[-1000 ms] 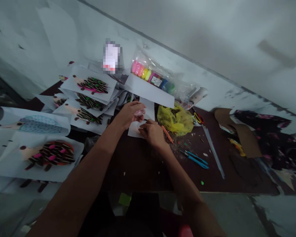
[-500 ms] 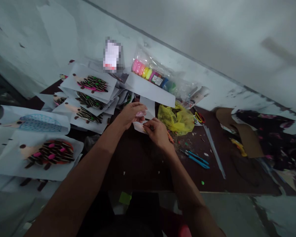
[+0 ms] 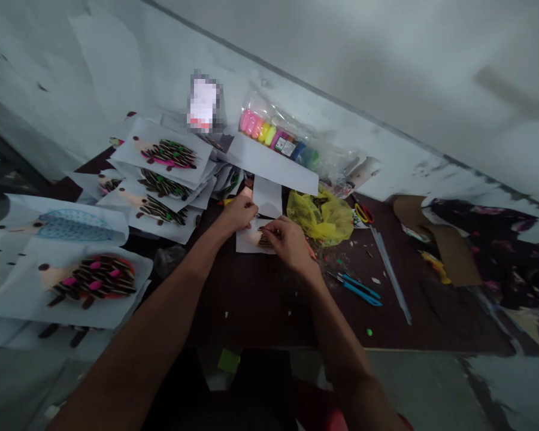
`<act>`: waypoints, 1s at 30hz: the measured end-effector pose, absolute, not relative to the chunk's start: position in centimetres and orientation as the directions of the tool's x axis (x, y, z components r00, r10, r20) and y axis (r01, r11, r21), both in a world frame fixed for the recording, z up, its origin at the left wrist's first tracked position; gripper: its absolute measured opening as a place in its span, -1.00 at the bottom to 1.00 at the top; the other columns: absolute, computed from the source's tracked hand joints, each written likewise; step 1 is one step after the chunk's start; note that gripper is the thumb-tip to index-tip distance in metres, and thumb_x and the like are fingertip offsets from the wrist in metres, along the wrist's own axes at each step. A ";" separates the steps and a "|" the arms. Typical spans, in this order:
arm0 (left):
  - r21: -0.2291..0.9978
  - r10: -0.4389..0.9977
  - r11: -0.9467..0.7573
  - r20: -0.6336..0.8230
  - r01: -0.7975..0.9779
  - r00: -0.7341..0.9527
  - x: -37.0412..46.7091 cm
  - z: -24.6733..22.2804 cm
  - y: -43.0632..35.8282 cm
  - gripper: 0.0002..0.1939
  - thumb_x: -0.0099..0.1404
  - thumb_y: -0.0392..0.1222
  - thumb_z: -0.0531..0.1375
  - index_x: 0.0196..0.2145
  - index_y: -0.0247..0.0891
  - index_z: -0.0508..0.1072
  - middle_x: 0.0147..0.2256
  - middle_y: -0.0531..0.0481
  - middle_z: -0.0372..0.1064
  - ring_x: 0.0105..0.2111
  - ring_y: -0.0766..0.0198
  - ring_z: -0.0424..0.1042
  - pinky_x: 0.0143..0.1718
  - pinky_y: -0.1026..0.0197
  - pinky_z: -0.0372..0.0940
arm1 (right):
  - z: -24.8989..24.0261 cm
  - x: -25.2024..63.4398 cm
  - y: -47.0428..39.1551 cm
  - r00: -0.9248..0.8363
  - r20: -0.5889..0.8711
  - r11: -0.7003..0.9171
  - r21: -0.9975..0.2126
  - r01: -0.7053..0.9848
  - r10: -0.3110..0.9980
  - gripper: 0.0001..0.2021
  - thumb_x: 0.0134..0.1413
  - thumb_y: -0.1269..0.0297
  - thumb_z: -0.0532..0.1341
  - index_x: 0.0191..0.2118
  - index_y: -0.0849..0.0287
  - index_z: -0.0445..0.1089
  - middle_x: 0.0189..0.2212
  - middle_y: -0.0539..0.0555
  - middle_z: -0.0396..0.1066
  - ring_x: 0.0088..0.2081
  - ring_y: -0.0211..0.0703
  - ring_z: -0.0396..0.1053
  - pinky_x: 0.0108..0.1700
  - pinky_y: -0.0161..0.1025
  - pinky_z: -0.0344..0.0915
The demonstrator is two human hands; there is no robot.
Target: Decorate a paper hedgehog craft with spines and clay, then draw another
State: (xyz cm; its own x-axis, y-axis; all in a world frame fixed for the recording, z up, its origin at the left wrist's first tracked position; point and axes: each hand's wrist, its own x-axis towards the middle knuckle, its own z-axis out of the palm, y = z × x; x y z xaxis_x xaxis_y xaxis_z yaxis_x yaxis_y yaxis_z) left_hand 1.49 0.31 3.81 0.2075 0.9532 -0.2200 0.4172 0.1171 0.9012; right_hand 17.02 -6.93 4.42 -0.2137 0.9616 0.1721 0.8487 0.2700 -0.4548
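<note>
A small white sheet (image 3: 243,248) lies on the dark table in front of me, with a hedgehog figure (image 3: 250,236) on it, pale-faced with dark striped spines. My right hand (image 3: 291,240) is over the sheet's right side, thumb and fingers pinched at the spines; whatever they hold is too small to tell. My left hand (image 3: 239,214) is closed at the sheet's upper left edge, fingertips pointing down, and its contents are hidden. Just behind it a pale pinkish item (image 3: 247,193) shows. A yellow plastic bag (image 3: 336,218) of dark bits sits right of my right hand.
Stacked hedgehog sheets (image 3: 161,149) cover the left side, with another hedgehog sheet (image 3: 22,293) nearer. Behind are a clay pack (image 3: 269,133) and white paper (image 3: 273,164). Rightward lie a blue cutter (image 3: 359,290), scissors (image 3: 363,213), clear sticks (image 3: 393,278) and dark cloth (image 3: 485,239).
My left hand has moved left and down toward the sheet, and the pinkish thing at its fingers no longer shows there. More of the hedgehog sheet is visible. My right hand stays nearly in place.
</note>
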 end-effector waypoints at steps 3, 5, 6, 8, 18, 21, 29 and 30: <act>0.890 0.955 0.105 -0.215 0.443 0.206 1.5 3.7 0.4 -0.89 0.27 -0.33 0.12 -0.42 -0.31 0.40 -0.53 0.08 0.29 -0.62 0.37 0.36 -0.60 0.36 0.12 | 4.9 18.3 -7.0 -0.156 0.150 0.207 -0.439 0.874 0.976 -0.91 0.19 0.42 0.29 -0.32 0.20 0.55 -0.33 0.06 0.45 -0.31 -0.20 0.37 -0.23 -0.29 0.18; 0.882 0.953 0.107 -0.222 0.459 0.205 1.5 3.6 0.4 -0.89 0.28 -0.33 0.12 -0.40 -0.32 0.42 -0.53 0.07 0.29 -0.63 0.37 0.35 -0.60 0.35 0.13 | 5.2 18.9 -7.1 -0.139 0.101 0.168 -0.408 0.897 0.985 -0.93 0.17 0.42 0.30 -0.31 0.19 0.57 -0.33 0.07 0.46 -0.32 -0.19 0.37 -0.24 -0.28 0.18; 0.881 0.953 0.104 -0.222 0.462 0.207 1.5 3.5 0.4 -0.88 0.28 -0.32 0.12 -0.39 -0.33 0.43 -0.52 0.06 0.29 -0.63 0.36 0.35 -0.60 0.34 0.13 | 5.2 19.1 -7.2 -0.142 0.081 0.162 -0.393 0.905 0.987 -0.92 0.17 0.42 0.30 -0.31 0.19 0.57 -0.32 0.07 0.47 -0.31 -0.18 0.37 -0.24 -0.27 0.18; 0.884 0.953 0.095 -0.213 0.458 0.214 1.6 3.3 0.5 -0.88 0.29 -0.32 0.12 -0.39 -0.33 0.43 -0.51 0.05 0.30 -0.63 0.36 0.35 -0.61 0.33 0.13 | 5.3 19.3 -7.3 -0.158 0.057 0.168 -0.370 0.914 0.986 -0.90 0.19 0.40 0.29 -0.28 0.18 0.59 -0.30 0.09 0.48 -0.29 -0.16 0.39 -0.23 -0.26 0.20; 0.883 0.956 0.086 -0.203 0.461 0.210 1.5 3.5 0.4 -0.89 0.28 -0.31 0.13 -0.40 -0.31 0.42 -0.49 0.05 0.32 -0.62 0.38 0.34 -0.60 0.34 0.14 | 4.7 19.0 -7.5 -0.180 0.105 0.208 -0.436 0.876 0.978 -0.89 0.13 0.45 0.33 -0.24 0.16 0.58 -0.26 0.08 0.50 -0.28 -0.17 0.40 -0.21 -0.27 0.20; 0.881 0.955 0.085 -0.205 0.466 0.214 1.5 3.7 0.2 -0.89 0.28 -0.31 0.14 -0.40 -0.31 0.43 -0.49 0.06 0.33 -0.63 0.38 0.34 -0.59 0.34 0.13 | 4.4 19.1 -7.3 -0.185 0.123 0.221 -0.452 0.864 0.975 -0.92 0.11 0.48 0.32 -0.30 0.17 0.55 -0.30 0.06 0.49 -0.28 -0.17 0.39 -0.22 -0.28 0.19; 0.883 0.954 0.067 -0.193 0.464 0.231 1.5 3.6 0.3 -0.87 0.30 -0.33 0.13 -0.38 -0.33 0.46 -0.50 0.04 0.32 -0.63 0.37 0.34 -0.60 0.33 0.14 | 3.5 18.9 -7.0 -0.194 0.139 0.236 -0.453 0.859 0.971 -0.92 0.10 0.47 0.33 -0.35 0.15 0.53 -0.32 0.03 0.49 -0.32 -0.20 0.37 -0.23 -0.28 0.20; 0.883 0.953 0.064 -0.192 0.465 0.233 1.5 3.6 0.3 -0.87 0.30 -0.33 0.12 -0.37 -0.33 0.46 -0.50 0.05 0.31 -0.63 0.37 0.34 -0.60 0.33 0.14 | 3.5 18.9 -7.0 -0.194 0.142 0.238 -0.449 0.861 0.971 -0.92 0.11 0.47 0.33 -0.35 0.15 0.53 -0.32 0.03 0.49 -0.31 -0.20 0.38 -0.22 -0.28 0.21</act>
State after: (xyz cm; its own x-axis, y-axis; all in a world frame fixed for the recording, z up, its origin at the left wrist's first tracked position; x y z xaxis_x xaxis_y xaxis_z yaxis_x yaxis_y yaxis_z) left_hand 1.55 0.34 3.61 0.2326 0.9535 -0.1918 0.4646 0.0644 0.8832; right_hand 18.90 -7.02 3.52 -0.1937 0.9707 0.1425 0.8614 0.2378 -0.4488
